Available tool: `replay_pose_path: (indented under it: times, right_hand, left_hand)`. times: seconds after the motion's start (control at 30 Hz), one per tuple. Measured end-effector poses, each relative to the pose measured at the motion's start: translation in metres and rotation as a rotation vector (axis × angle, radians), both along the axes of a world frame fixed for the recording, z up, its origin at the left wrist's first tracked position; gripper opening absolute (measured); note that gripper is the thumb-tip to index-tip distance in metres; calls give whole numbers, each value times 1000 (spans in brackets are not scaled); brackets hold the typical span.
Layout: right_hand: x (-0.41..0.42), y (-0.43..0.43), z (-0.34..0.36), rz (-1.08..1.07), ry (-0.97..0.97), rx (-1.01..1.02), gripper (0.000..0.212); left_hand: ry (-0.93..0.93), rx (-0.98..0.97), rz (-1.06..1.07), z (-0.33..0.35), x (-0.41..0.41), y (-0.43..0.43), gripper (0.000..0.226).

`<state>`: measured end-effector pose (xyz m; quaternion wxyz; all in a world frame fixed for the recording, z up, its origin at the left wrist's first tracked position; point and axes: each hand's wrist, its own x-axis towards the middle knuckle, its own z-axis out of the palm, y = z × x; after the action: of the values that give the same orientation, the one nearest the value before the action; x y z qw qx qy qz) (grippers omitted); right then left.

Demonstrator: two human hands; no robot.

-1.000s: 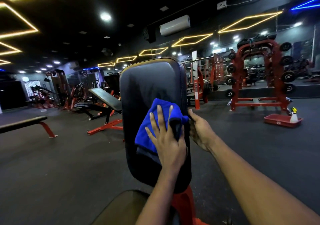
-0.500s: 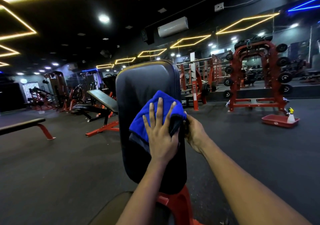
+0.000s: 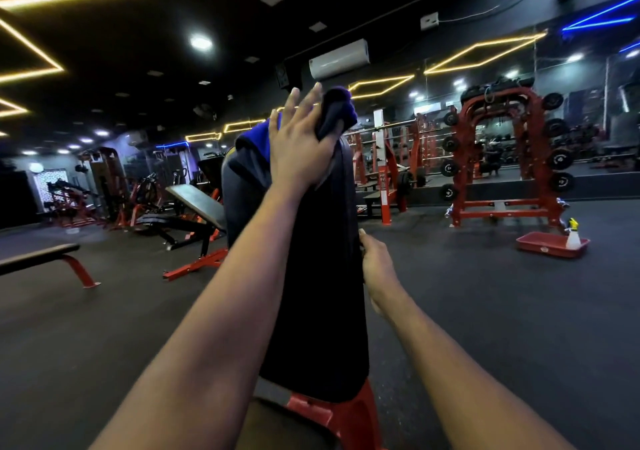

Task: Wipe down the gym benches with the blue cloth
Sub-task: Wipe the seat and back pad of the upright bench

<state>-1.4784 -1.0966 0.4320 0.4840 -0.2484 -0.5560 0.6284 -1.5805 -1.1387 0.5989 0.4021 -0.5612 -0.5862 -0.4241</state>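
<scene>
Whereas it pressed mid-pad half a second ago, the left grip (image 3: 301, 152), fingers straight, now presses the blue cloth (image 3: 258, 136) against the top edge of the backrest pad (image 3: 322, 294); the right grip (image 3: 375, 266) clasps the pad's right edge lower down. On the floor (image 3: 485, 311), a red tray (image 3: 540, 247) holds a yellow-capped spray bottle (image 3: 573, 238)

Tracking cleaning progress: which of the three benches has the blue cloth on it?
The upright bench in front: the left hand presses the blue cloth against its top edge. The incline bench and the flat bench farther left carry nothing.
</scene>
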Motion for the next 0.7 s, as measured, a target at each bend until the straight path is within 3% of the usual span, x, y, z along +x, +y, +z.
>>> replay_pose_path:
  times: [0.07, 0.2, 0.27, 0.33, 0.4, 0.5, 0.67, 0.7]
  right_hand:
    - [-3, -1, 2, -20, 2, -40, 41]
    - [-11, -3, 9, -92, -42, 19, 59]
    - [-12, -3, 20, -139, -25, 68, 66]
    - [-17, -1, 32, -149, 109, 46, 52]
    - [-23, -2, 39, -154, 175, -6, 55]
    - [-20, -17, 44, -285, 77, 10, 52]
    - [-11, -19, 51, -290, 7, 34, 53]
    - [-9, -17, 53, -277, 8, 55, 54]
  left_hand:
    - [-85, 51, -22, 4, -5, 1, 54]
    - [-22, 243, -118, -53, 4, -11, 56]
    - [9, 199, -133, -86, 7, -16, 61]
    - [40, 148, -98, -101, 4, -17, 63]
    - [64, 132, -88, -91, -2, -15, 63]
    - [70, 126, -111, -65, -11, -11, 61]
    - [-370, 144, -8, -16, -39, -4, 62]
    - [-388, 158, -3, -19, -39, -4, 62]
